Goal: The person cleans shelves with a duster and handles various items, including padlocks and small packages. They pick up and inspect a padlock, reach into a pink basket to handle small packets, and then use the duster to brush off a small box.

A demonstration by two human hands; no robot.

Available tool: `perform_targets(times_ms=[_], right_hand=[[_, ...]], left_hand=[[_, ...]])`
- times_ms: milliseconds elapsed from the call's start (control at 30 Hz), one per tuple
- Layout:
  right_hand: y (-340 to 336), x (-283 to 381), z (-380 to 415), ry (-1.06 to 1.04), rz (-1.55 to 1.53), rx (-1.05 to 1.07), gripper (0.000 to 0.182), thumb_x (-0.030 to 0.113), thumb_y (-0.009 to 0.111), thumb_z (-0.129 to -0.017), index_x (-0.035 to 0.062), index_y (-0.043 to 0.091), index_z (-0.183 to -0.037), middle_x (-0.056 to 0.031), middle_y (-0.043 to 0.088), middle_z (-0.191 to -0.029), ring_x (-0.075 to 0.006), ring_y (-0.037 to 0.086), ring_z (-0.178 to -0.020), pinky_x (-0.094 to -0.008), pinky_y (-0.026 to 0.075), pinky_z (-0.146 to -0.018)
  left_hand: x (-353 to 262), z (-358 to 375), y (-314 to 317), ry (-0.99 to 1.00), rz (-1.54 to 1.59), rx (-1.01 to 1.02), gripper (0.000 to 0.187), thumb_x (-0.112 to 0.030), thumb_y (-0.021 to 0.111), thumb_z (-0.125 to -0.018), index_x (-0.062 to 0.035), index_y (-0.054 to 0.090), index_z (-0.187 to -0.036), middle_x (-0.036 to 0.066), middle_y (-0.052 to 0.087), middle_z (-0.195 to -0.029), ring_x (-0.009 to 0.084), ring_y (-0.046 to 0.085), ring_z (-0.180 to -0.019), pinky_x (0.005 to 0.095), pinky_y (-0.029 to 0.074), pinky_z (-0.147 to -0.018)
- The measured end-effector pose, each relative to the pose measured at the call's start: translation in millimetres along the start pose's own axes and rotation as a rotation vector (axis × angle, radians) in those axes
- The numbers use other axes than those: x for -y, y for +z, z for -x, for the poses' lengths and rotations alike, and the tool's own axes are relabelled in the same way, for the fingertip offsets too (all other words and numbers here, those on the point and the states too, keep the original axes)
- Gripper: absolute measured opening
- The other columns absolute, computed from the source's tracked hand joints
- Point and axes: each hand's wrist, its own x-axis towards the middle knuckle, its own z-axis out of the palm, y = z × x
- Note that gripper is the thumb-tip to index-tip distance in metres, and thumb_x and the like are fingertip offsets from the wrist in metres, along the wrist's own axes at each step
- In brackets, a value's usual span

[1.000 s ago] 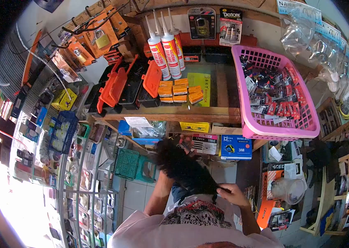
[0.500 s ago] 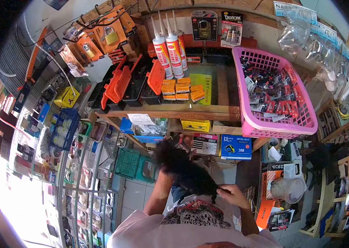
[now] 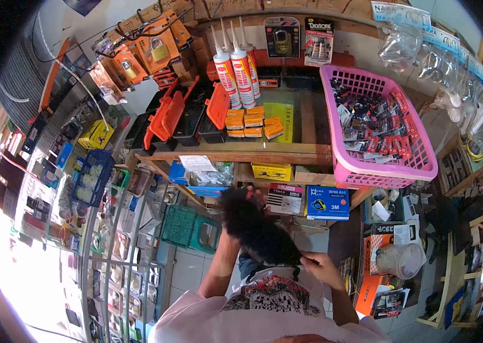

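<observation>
A fluffy black duster (image 3: 263,234) slants across the middle of the view, in front of my chest. My right hand (image 3: 322,268) is closed on its lower right end, thumb and fingers pinched together. Beyond its upper end, my left hand (image 3: 256,196) shows only some fingertips, which look curled. The black tufts cover the rest of that hand, so what it holds is hidden. Just past these fingers are a white and red Soligen box (image 3: 285,198) and a blue Workman box (image 3: 327,202) on the lower shelf.
Above stands a wooden-framed glass counter (image 3: 235,153) with sealant tubes (image 3: 242,77), small orange boxes (image 3: 253,119) and orange-lidded cases (image 3: 167,117). A pink basket (image 3: 381,179) of small packets overhangs its front right. Green crates (image 3: 181,224) sit lower left; a clear tub (image 3: 406,260) stands right.
The duster has swung slightly and now hides more of my left hand; a dark and red item seen by those fingers is covered. My right hand keeps its hold. The view has shifted slightly.
</observation>
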Motion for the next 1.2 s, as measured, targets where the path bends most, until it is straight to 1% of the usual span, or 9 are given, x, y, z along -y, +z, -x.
perform_targets(times_ms=[300,400,500,567,700,767,867,1000,1200], right_hand=[[3.6,-4.3,2.9,-0.187,0.115,-0.142,0.03,0.019,0.063,-0.098,-0.0014,0.065,-0.121,-0.0011,0.066,-0.084,-0.0073,0.054,-0.074,-0.026,0.047,-0.066],[-9.9,-3.3,7.2,0.087,0.038,0.17,0.029,0.016,0.064,-0.097,-0.0017,0.066,-0.12,-0.0008,0.067,-0.087,-0.0068,0.054,-0.076,-0.025,0.047,-0.067],[-6.6,-3.4,11.2,0.016,-0.033,0.061,0.029,0.016,0.065,-0.096,-0.0017,0.067,-0.12,0.0004,0.067,-0.086,-0.0061,0.053,-0.075,-0.0242,0.047,-0.066],[-7.2,-12.3,9.6,0.001,-0.095,0.012,0.029,0.016,0.066,-0.096,-0.0018,0.067,-0.119,0.0011,0.066,-0.086,-0.0057,0.054,-0.076,-0.0238,0.047,-0.066],[-11.7,-4.4,12.0,-0.002,-0.074,0.103,0.029,0.015,0.065,-0.096,-0.0016,0.067,-0.12,0.0023,0.064,-0.082,-0.005,0.053,-0.072,-0.023,0.046,-0.064],[-7.5,6.1,11.6,0.025,0.003,0.145,0.029,0.016,0.065,-0.096,-0.0014,0.067,-0.12,0.0018,0.063,-0.08,-0.0054,0.052,-0.071,-0.0234,0.045,-0.063],[-6.2,5.6,9.6,-0.02,0.0,0.095,0.031,0.019,0.065,-0.097,-0.0005,0.067,-0.12,0.0004,0.063,-0.077,-0.0065,0.052,-0.07,-0.0249,0.045,-0.062],[-15.0,1.4,6.7,-0.034,0.054,0.048,0.031,0.023,0.064,-0.098,-0.0001,0.068,-0.118,-0.0012,0.064,-0.077,-0.0079,0.054,-0.071,-0.0268,0.046,-0.063],[-3.3,14.4,6.7,-0.023,0.012,0.021,0.029,0.023,0.062,-0.099,-0.0026,0.068,-0.112,-0.0002,0.059,-0.073,-0.0076,0.052,-0.068,-0.0259,0.045,-0.061]], left_hand=[[-31.5,0.9,90.6,-0.138,0.184,-0.208,0.049,-0.048,0.04,-0.1,-0.0122,0.059,-0.128,0.014,0.059,-0.129,0.031,0.052,-0.123,0.0516,0.04,-0.107],[-14.4,14.1,44.8,-0.197,0.431,0.064,0.055,-0.049,0.031,-0.103,-0.0119,0.056,-0.134,0.013,0.056,-0.139,0.0314,0.049,-0.132,0.0536,0.03,-0.115],[-1.2,9.4,2.6,-0.054,-0.8,0.036,0.054,-0.047,0.035,-0.102,-0.0104,0.055,-0.136,0.01,0.056,-0.138,0.0266,0.049,-0.131,0.0424,0.03,-0.117],[-20.7,9.0,72.5,-0.114,0.142,-0.203,0.05,-0.045,0.043,-0.1,-0.0097,0.055,-0.134,0.009,0.057,-0.135,0.0257,0.051,-0.125,0.0409,0.034,-0.114],[-1.1,19.1,14.9,-0.016,-0.038,-0.336,0.036,-0.032,0.047,-0.101,-0.0083,0.057,-0.127,0.005,0.064,-0.114,0.0236,0.059,-0.105,0.0365,0.047,-0.098],[12.5,-2.1,-12.7,-0.102,0.599,0.212,0.026,-0.029,0.05,-0.1,-0.008,0.06,-0.113,0.003,0.064,-0.107,0.0224,0.059,-0.097,0.0375,0.047,-0.093],[4.2,10.2,-12.4,-0.21,1.126,0.237,0.027,-0.029,0.051,-0.099,-0.0068,0.062,-0.11,0.003,0.064,-0.107,0.023,0.059,-0.099,0.0403,0.046,-0.095],[-20.6,21.5,51.6,-0.095,0.256,-0.63,0.022,-0.027,0.057,-0.098,-0.0065,0.062,-0.105,0.002,0.064,-0.102,0.0218,0.061,-0.1,0.0394,0.052,-0.085],[-25.4,16.4,56.6,0.013,0.507,-0.178,0.036,-0.037,0.048,-0.101,-0.0071,0.057,-0.12,0.013,0.062,-0.116,0.0253,0.059,-0.113,0.0442,0.044,-0.104]])
